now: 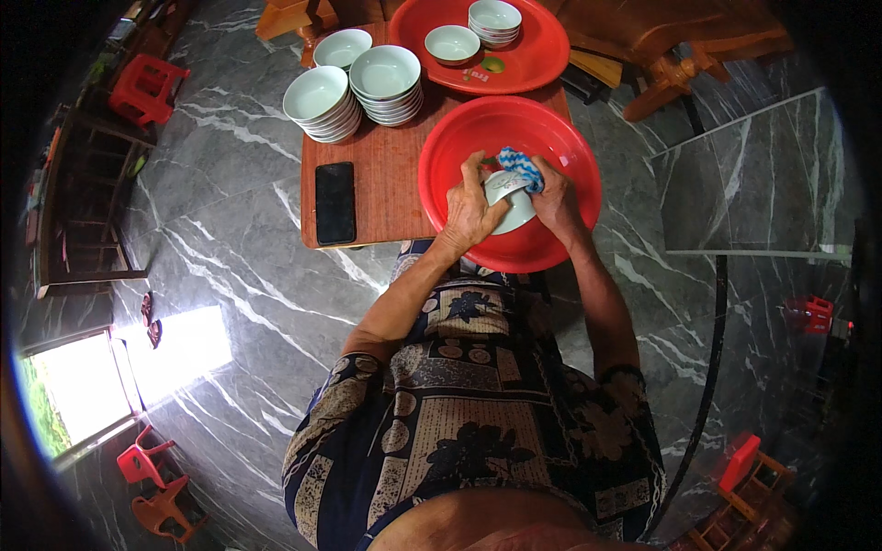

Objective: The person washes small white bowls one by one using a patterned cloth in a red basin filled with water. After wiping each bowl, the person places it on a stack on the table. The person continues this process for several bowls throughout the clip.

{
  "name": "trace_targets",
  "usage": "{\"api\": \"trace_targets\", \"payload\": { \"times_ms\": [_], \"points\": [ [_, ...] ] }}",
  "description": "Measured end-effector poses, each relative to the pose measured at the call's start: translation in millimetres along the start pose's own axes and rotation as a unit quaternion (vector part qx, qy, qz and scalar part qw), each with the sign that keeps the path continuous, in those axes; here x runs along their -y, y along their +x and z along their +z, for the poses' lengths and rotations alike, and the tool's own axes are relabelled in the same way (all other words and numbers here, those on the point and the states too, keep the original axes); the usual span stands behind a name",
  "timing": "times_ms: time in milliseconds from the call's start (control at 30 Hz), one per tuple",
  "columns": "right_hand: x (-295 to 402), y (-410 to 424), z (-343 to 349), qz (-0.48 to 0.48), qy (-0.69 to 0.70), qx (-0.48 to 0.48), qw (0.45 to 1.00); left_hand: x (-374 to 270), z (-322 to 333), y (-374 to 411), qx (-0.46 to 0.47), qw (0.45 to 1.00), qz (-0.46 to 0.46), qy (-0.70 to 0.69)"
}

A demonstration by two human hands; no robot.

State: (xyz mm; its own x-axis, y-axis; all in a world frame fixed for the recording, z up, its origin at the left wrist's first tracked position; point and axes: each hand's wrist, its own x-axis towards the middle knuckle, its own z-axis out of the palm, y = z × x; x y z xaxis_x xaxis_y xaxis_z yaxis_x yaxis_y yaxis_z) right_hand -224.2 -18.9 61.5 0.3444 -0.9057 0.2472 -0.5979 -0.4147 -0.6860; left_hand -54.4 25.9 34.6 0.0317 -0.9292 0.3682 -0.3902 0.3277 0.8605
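Over a red plastic basin (441, 158), my left hand (470, 210) grips a white bowl (501, 183) with a floral pattern on its outside. The bowl is tilted. My right hand (557, 203) presses a blue-and-white striped cloth (520, 165) against the bowl's rim. Just below the held bowl shows another white curved surface (518, 215); I cannot tell whether it is a second bowl or part of the same one. My fingers hide some of the bowl and cloth.
The basin sits at the front right of a wooden table (393, 179). A black smartphone (335, 203) lies at the table's left edge. Behind it stand stacked white bowls (318, 100). A large red tray (413, 48) holds a single bowl (452, 45) and a bowl stack (495, 21).
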Motion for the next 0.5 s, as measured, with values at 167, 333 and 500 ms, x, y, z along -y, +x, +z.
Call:
{"api": "trace_targets", "payload": {
  "times_ms": [167, 333, 500],
  "points": [
    [-39.0, -18.9, 29.2, 0.146, 0.188, -0.042, 0.97, 0.8, 0.3, -1.6, -0.02, 1.0, -0.004, -0.022],
    [-18.6, -34.8, 37.1, 0.204, 0.559, -0.013, 0.804, -4.3, -1.8, -1.9, -0.039, 0.999, -0.018, -0.025],
    [-22.9, -45.7, 49.5, 0.318, 0.605, -0.003, 0.73, -1.3, 1.2, 0.1, -0.083, 0.995, -0.017, -0.049]
  ]
}}
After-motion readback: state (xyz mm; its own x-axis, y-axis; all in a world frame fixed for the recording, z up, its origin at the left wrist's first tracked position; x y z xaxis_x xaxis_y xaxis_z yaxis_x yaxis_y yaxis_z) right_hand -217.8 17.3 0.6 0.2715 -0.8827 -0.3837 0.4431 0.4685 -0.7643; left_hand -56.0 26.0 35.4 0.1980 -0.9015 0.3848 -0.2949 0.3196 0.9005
